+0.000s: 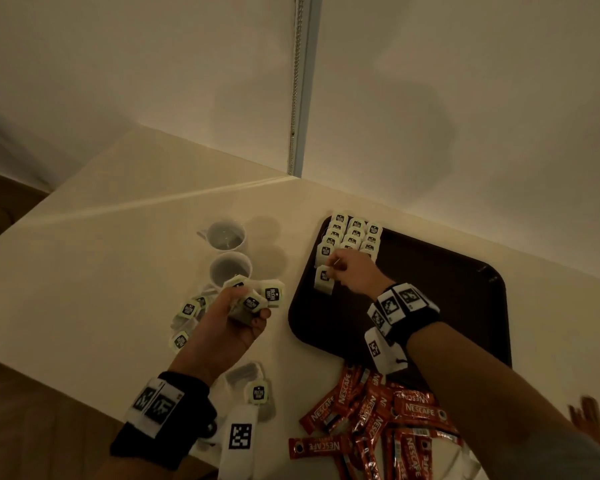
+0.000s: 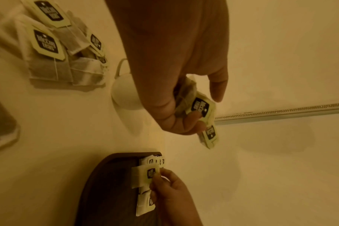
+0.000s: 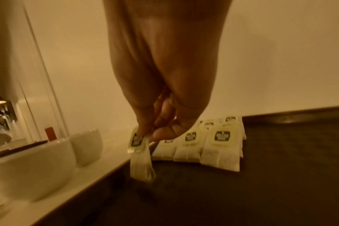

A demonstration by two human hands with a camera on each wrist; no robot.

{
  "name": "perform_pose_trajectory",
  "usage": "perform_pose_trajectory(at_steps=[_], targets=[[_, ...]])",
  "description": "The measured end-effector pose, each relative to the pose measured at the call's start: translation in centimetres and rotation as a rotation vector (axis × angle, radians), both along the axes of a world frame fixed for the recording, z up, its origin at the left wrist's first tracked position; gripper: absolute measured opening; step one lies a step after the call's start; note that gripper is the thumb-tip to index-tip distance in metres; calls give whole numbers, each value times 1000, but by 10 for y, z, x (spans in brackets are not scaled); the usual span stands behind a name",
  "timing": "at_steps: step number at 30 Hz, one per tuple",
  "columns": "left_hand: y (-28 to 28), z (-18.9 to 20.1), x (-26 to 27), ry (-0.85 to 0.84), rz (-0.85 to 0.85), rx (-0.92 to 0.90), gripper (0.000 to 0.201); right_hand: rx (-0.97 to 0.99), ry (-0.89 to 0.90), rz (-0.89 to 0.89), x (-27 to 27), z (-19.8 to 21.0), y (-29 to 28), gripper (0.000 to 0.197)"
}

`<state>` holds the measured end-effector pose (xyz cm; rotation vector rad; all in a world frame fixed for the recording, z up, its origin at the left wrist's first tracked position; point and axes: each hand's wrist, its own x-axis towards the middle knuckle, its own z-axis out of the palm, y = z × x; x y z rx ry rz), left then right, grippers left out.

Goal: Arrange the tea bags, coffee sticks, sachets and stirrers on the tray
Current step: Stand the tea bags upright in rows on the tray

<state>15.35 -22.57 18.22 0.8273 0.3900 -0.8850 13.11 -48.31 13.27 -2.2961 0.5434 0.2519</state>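
Observation:
A dark brown tray [image 1: 430, 289] lies on the white counter, with rows of tea bags [image 1: 355, 237] lined up in its far left corner. My right hand [image 1: 347, 271] pinches one tea bag [image 1: 323, 278] by its tag just above the tray, at the near end of the left row; the bag [image 3: 141, 165] hangs below the fingers. My left hand [image 1: 236, 317] grips a bunch of tea bags [image 1: 257, 299] over the counter left of the tray. More loose tea bags [image 1: 187, 320] lie scattered around that hand. Red coffee sticks [image 1: 378, 420] are heaped near the tray's front edge.
Two white cups [image 1: 229, 251] stand on the counter left of the tray, close to my left hand. A wall with a metal strip [image 1: 300, 84] rises right behind the tray. The counter's edge [image 1: 49, 372] runs along the left and front.

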Motion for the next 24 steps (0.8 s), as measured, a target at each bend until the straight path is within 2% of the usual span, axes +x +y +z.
perform_pose_trajectory(at_steps=[3, 7, 11, 13, 14, 16, 17, 24], targets=[[2, -1, 7, 4, 26, -14, 33, -39, -2, -39, 10, -15, -2, 21], [3, -6, 12, -1, 22, -88, 79, -47, -70, -134, 22, -26, -8, 17], [1, -14, 16, 20, 41, -90, 86, -72, -71, -178, 30, -28, -13, 15], [0, -14, 15, 19, 45, -102, 80, -91, -63, -174, 32, -28, -15, 13], [-2, -13, 14, 18, 38, -96, 69, -99, -61, -172, 32, -29, -15, 13], [-7, -11, 13, 24, 49, -58, 27, -109, -60, -169, 32, -31, -15, 13], [-10, -10, 12, 20, 57, -27, 13, -111, -61, -166, 33, -32, -15, 13], [-19, -15, 13, 16, 100, 35, 13, -100, -66, -195, 35, -30, -13, 12]])
